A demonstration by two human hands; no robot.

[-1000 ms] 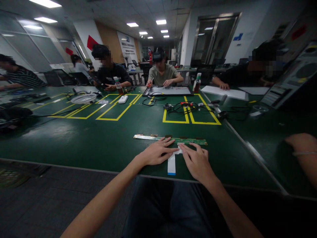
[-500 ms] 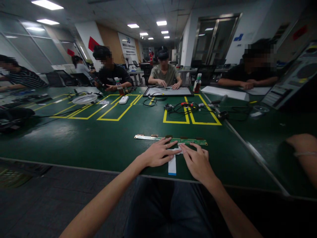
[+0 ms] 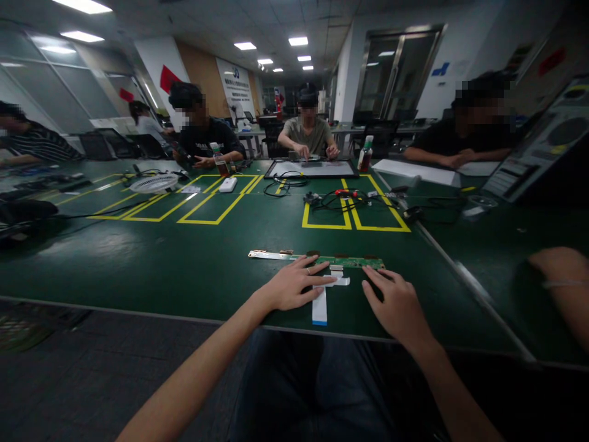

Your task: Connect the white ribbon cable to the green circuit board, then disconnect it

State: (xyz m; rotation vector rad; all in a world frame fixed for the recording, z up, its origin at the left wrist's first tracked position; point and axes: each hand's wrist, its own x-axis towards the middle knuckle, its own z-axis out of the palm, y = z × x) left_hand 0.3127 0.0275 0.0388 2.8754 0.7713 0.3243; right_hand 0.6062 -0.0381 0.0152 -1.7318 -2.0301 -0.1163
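Observation:
A long, narrow green circuit board (image 3: 354, 262) lies on the green table near its front edge. A white flat ribbon cable (image 3: 319, 310) with a blue end runs from below the board's middle toward me, folded near the connector. My left hand (image 3: 294, 285), a ring on one finger, lies spread over the board's middle and the cable's fold. Fingertips of my right hand (image 3: 398, 301) rest at the board's right end, fingers apart, with nothing held.
Black cables with a red part (image 3: 345, 194) lie beyond the board. A white fan (image 3: 154, 183), a white box (image 3: 228, 185) and bottles (image 3: 365, 155) stand farther back. Several people sit around the table. A person's arm (image 3: 564, 288) is at the right edge.
My right hand has moved right, off the cable and connector to the board's right end, and its fingers have spread. My left hand has stayed in place.

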